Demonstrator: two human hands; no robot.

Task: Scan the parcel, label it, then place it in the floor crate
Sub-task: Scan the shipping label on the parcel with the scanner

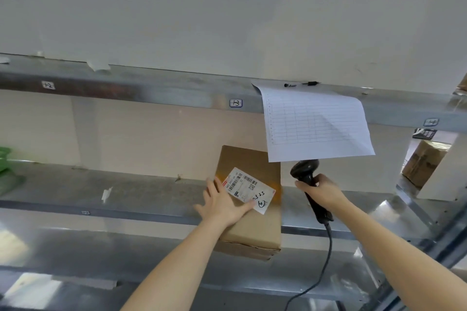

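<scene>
Pressing flat on the parcel (255, 230): left hand (225, 202), fingers straight; scanner (303, 171) gripped by right hand (322, 190).
The scanner's top is hidden by paper (316, 124). The parcel is laid on the shelf (126, 189), long side pointed at the wall (139, 134).

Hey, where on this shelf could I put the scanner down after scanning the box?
The widest bare stretch of shelf lies left of the parcel, running to the green thing at the frame edge, with only a white scrap on it. Right of the parcel is crowded: the scanner and the hanging sheet close that space.
</scene>
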